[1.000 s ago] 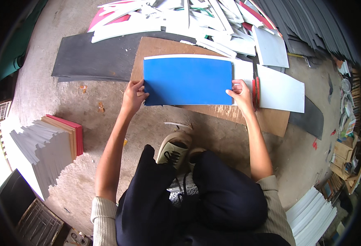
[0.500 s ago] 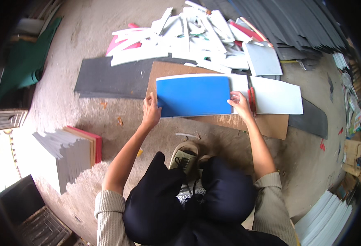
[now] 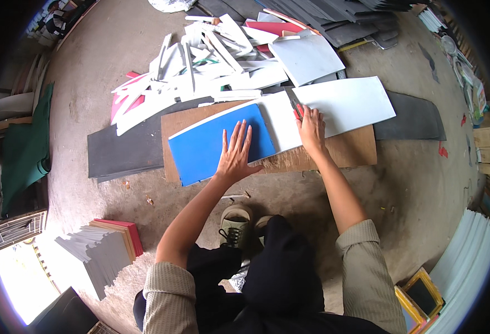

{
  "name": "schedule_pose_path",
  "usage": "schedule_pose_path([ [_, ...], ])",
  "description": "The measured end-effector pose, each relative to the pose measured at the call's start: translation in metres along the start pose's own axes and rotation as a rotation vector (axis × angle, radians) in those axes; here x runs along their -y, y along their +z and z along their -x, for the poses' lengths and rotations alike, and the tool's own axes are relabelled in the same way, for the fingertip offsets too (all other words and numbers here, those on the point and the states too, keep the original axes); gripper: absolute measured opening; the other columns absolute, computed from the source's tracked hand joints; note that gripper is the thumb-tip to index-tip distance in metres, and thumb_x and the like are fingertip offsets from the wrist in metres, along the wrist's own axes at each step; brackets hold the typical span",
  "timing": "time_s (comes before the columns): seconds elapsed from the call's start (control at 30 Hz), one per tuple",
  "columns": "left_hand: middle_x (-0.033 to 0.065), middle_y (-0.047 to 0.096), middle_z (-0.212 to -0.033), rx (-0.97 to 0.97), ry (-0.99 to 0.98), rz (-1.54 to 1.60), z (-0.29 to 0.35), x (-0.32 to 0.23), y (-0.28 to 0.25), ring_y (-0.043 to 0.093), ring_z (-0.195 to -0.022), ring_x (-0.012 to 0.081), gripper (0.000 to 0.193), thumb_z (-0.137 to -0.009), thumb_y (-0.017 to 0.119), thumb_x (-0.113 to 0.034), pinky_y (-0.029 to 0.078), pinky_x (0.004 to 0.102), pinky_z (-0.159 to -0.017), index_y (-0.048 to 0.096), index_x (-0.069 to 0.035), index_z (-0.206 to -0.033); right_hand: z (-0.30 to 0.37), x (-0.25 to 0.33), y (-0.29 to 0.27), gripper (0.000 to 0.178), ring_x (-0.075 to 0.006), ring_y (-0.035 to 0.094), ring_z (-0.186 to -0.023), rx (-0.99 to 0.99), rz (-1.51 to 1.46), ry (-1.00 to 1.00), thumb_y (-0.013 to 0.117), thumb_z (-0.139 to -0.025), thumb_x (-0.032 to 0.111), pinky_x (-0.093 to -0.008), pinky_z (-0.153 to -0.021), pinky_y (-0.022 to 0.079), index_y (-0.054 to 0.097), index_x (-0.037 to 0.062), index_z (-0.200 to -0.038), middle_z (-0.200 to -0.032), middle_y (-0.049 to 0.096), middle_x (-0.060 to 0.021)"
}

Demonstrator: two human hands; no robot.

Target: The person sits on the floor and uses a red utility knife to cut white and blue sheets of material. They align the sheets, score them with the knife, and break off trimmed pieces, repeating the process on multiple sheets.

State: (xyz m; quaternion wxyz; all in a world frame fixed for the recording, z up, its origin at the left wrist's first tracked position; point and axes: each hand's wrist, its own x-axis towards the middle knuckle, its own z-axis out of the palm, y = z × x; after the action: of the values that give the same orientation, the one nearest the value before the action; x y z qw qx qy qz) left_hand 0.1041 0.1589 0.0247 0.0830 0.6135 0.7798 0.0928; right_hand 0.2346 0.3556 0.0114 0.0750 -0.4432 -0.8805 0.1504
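The right hand point(image 3: 312, 131) has moved, fingers round a red-handled tool point(image 3: 298, 112); the left hand point(image 3: 235, 157) lies wide-fingered on the blue sheet point(image 3: 197, 146).

Bright, daylight-like illumination; pale opening point(image 3: 19, 278) at lower left blown out. Flat white rectangular sheet point(image 3: 356, 103) nearly clipped. Soft-edged shadow on grey-brown concrete floor point(image 3: 367, 195), right of centre. Centre reasonably sharp; rim softened, straight edges bowed, black vignette, violet fringing at left.

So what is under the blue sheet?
Around the blue sheet, a brown board shows lower down, and a white sheet at its right; what lies directly beneath is covered.
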Motion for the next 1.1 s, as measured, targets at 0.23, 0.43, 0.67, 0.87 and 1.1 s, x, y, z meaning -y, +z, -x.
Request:
schedule_pose_path([
  [0.23,0.0148,0.014,-0.142,-0.009,-0.063,-0.028,-0.009,-0.003,0.016,0.01,-0.133,0.0253,0.096,-0.066,0.062,-0.048,0.008,0.0428,-0.108,0.016,0.001,-0.134,-0.003,0.019,0.01,0.028,-0.0383,0.055,-0.082,0.043,-0.188,-0.028,0.054,-0.078,0.007,-0.0412,-0.07,0.047,0.044,-0.0056,-0.101,-0.093,0.048,-0.0252],
  [0.43,0.0154,0.016,-0.141,-0.051,-0.044,0.056,-0.012,-0.002,0.015,0.013,-0.132,0.0258,0.095,-0.063,0.064,-0.043,0.011,0.0416,-0.107,0.018,0.001,-0.134,0.009,0.064,0.018,0.032,-0.0253,0.062,-0.052,0.219,-0.017,-0.163,0.04,-0.087,0.015,-0.0333,-0.043,0.047,0.039,-0.0079,-0.11,-0.055,0.059,-0.0143],
  [0.67,0.0149,0.016,-0.141,-0.033,-0.06,0.052,-0.011,0.001,0.015,0.013,-0.132,0.025,0.097,-0.061,0.064,-0.046,0.012,0.0416,-0.107,0.019,0.001,-0.134,0.011,0.077,0.027,0.03,-0.0271,0.062,-0.054,0.117,0.063,-0.233,0.044,-0.082,0.01,-0.0355,-0.047,0.048,0.042,-0.0066,-0.107,-0.058,0.06,-0.0148],
  [0.87,0.0148,0.017,-0.141,-0.045,-0.065,0.054,-0.01,0.002,0.015,0.013,-0.132,0.025,0.097,-0.061,0.064,-0.046,0.012,0.0416,-0.107,0.02,0.001,-0.133,0.011,0.083,0.018,0.028,-0.0283,0.063,-0.057,0.136,0.057,-0.245,0.044,-0.08,0.007,-0.0362,-0.05,0.049,0.043,-0.0041,-0.105,-0.056,0.059,-0.0155],
  [1.1,0.0148,0.017,-0.141,-0.062,-0.057,0.037,-0.01,0.002,0.018,0.014,-0.132,0.0255,0.098,-0.061,0.065,-0.046,0.012,0.0421,-0.107,0.019,0.001,-0.134,-0.001,0.091,0.019,0.028,-0.034,0.062,-0.066,0.254,0.03,-0.15,0.044,-0.081,0.011,-0.0422,-0.059,0.05,0.04,-0.001,-0.106,-0.067,0.061,-0.0209],
])
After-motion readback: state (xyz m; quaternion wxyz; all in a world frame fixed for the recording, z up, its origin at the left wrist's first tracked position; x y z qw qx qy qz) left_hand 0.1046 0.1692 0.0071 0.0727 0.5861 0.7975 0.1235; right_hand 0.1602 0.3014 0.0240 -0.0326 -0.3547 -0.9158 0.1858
